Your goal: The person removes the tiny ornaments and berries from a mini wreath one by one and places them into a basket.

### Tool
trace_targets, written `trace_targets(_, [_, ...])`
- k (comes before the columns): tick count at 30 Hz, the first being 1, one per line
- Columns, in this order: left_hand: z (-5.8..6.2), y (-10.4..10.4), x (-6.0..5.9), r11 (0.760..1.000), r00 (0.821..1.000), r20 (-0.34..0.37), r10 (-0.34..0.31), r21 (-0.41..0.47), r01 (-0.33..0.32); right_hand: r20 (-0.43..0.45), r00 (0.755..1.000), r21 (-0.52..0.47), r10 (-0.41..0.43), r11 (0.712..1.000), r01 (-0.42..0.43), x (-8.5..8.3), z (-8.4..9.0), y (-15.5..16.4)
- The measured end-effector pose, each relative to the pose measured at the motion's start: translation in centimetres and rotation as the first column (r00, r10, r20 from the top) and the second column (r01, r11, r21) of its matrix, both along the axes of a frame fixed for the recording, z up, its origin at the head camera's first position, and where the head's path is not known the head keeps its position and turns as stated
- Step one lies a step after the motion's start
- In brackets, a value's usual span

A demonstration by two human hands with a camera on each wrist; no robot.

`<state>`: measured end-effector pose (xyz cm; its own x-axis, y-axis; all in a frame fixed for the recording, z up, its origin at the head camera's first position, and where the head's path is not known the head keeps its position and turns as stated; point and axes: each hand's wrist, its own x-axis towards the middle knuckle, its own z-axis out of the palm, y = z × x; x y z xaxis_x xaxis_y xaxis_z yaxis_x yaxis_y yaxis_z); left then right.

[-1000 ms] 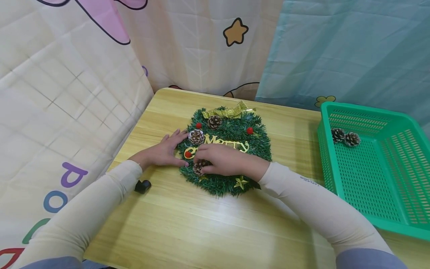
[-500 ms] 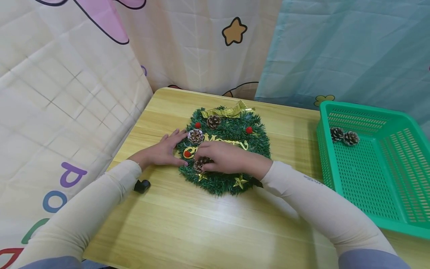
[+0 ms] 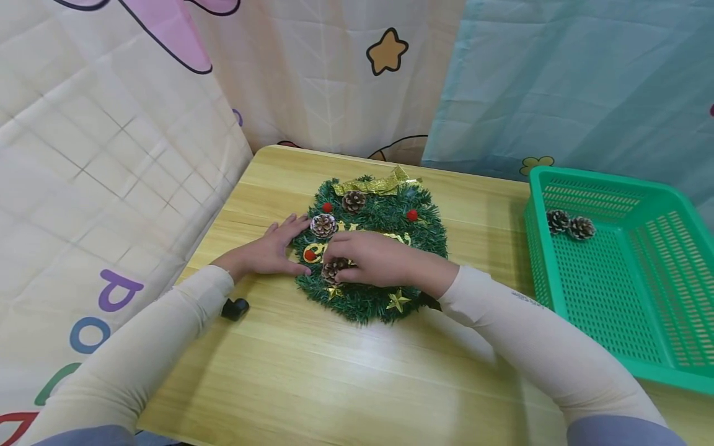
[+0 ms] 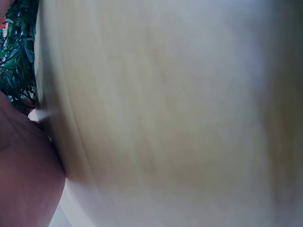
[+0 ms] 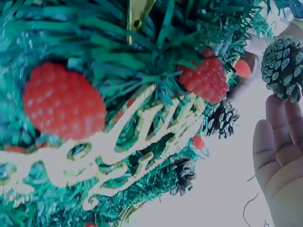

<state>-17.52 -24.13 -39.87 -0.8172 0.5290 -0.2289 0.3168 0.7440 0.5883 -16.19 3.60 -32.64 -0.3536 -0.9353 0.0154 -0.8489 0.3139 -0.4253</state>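
Observation:
A green tinsel wreath (image 3: pixel 385 230) with a gold bow (image 3: pixel 379 184), gold lettering, red berries and two fixed pine cones (image 3: pixel 323 225) lies on the wooden table (image 3: pixel 357 371). My right hand (image 3: pixel 348 263) lies over the wreath's lower left and pinches a third pine cone (image 3: pixel 333 271) against it. The right wrist view shows this pine cone (image 5: pixel 284 66) at my fingertips (image 5: pixel 279 123), beside the berries (image 5: pixel 64 106). My left hand (image 3: pixel 279 248) lies flat on the table, fingers straight, touching the wreath's left edge. The left wrist view is blurred table with a strip of wreath (image 4: pixel 16 56).
A green plastic basket (image 3: pixel 602 179) stands at the table's right with two pine cones (image 3: pixel 569 224) in its far corner. A small black object (image 3: pixel 235 308) lies by my left forearm. Printed curtains hang close behind and to the left.
My right hand has nudged the pine cone slightly up the wreath. The left hand has stayed in place.

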Motion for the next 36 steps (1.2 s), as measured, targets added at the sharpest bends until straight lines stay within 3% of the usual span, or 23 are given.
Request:
trace_targets(19, [-0.2,-0.2,0.0,1.0,1.0,-0.009,0.009,0.003,-0.009,-0.01,0.999,-0.005,-0.047,0.999,0.047,-0.2,2.2,2.4])
trace_targets(36, [-0.3,0.0,0.2,1.0,1.0,-0.014,0.001,0.023,-0.001,-0.096,0.992,-0.083,-0.082,0.994,0.075,-0.2,4.1,5.5])
